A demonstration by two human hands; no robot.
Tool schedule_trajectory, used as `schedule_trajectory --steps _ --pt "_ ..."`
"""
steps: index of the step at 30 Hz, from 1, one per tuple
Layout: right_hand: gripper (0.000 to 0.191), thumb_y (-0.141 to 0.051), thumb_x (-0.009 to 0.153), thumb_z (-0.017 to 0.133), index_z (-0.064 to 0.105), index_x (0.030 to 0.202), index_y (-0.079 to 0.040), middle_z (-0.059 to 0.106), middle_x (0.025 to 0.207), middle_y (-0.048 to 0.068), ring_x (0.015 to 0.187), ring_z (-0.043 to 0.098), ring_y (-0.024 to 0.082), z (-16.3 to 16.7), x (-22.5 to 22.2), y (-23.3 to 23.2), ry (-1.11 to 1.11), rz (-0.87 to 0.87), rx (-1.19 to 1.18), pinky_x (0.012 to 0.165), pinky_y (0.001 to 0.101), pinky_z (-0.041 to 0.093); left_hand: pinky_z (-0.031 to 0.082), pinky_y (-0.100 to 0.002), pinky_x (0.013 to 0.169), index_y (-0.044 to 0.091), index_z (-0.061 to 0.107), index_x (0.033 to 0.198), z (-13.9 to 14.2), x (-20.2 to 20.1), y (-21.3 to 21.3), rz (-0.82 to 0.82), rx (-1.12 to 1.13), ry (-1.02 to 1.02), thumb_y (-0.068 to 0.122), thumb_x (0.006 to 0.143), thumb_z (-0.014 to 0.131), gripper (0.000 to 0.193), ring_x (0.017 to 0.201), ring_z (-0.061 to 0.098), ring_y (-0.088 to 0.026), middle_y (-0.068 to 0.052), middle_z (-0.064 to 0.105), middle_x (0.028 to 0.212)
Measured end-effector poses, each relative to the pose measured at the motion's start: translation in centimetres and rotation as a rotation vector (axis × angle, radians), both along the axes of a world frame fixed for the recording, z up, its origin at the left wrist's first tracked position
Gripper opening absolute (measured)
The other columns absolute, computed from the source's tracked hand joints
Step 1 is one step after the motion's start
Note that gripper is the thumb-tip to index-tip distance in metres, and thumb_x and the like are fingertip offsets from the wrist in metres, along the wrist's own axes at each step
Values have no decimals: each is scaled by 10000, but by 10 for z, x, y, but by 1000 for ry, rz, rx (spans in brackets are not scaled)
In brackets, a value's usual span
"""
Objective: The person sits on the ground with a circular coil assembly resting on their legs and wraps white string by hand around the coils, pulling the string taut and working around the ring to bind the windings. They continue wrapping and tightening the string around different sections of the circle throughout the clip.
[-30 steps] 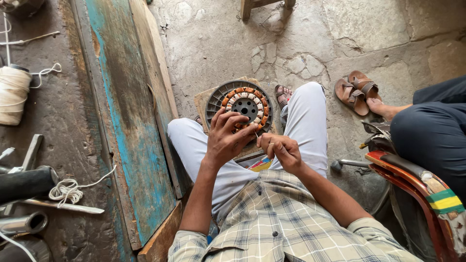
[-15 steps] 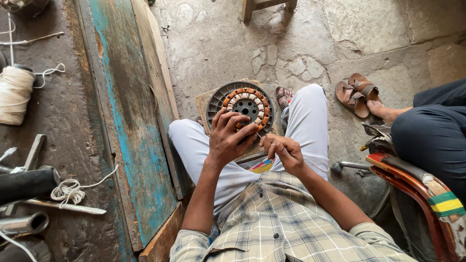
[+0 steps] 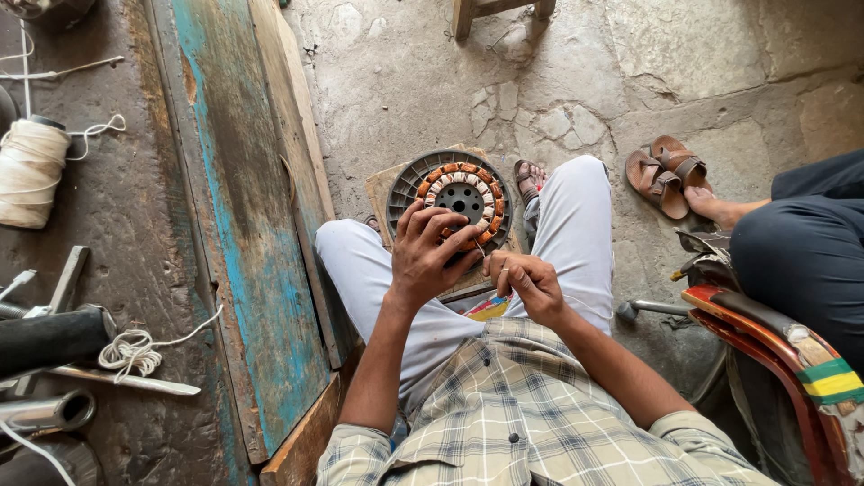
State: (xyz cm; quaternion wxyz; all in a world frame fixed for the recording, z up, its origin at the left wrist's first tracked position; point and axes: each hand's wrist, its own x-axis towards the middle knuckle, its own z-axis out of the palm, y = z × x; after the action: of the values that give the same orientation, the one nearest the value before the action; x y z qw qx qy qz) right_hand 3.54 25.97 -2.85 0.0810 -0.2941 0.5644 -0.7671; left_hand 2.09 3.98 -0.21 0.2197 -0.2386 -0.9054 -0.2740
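Copper-wound part: round grey metal motor stator with orange-brown coils (image 3: 454, 193), lying on a cardboard scrap on the person's lap.
Left hand (image 3: 430, 256): fingers spread and pressed on the stator's near rim, steadying it.
Right hand (image 3: 531, 283): just right of the stator, fingers pinched together on a thin pale thread (image 3: 490, 261) leading to the coils.
Doing it well: probably keep the thread taut and the stator pinned flat.
Beyond the stator: brown sandals (image 3: 668, 171) to its right; white string spool (image 3: 31, 171) far to its left.

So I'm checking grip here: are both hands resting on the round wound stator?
No, only the left hand rests on the stator; the right hand is off it, beside it over the lap.
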Motion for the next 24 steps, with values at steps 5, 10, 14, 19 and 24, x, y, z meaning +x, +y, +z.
schedule_trajectory --steps 5,10,14,19,24 --pt "512 -308 1147 423 574 754 -17 553 739 80 826 554 234 -1 2 0 -16 -4 7 903 402 492 326 -490 1245 255 729 1172 -5 1 -1 3 10 3 386 850 846 367 1230 563 -189 42 636 1202" --pt "503 -302 1150 420 549 750 -26 537 733 73 801 529 228 1 1 0 -10 8 -26 891 403 481 339 -497 1240 199 696 1114 -6 1 -2 8 47 -11 400 849 851 367 1230 575 -204 23 640 1209" --pt "497 -293 1146 427 536 737 -34 518 718 67 732 504 200 5 1 1 15 5 -9 892 414 485 343 -500 1238 177 692 1100 -6 0 -1 8 56 -3 397 845 855 374 1226 579 -210 16 645 1208" --pt "496 -286 1142 425 546 737 -27 528 706 72 723 518 205 6 3 1 33 -11 1 914 426 496 349 -498 1239 177 711 1102 -5 0 -1 10 58 20 386 837 861 369 1219 588 -205 17 657 1204" --pt "505 -294 1139 430 554 727 -29 534 693 68 704 529 197 4 4 -1 37 -20 29 927 428 509 350 -498 1233 182 720 1107 -6 1 -2 15 60 8 384 822 863 378 1214 593 -209 20 659 1195"
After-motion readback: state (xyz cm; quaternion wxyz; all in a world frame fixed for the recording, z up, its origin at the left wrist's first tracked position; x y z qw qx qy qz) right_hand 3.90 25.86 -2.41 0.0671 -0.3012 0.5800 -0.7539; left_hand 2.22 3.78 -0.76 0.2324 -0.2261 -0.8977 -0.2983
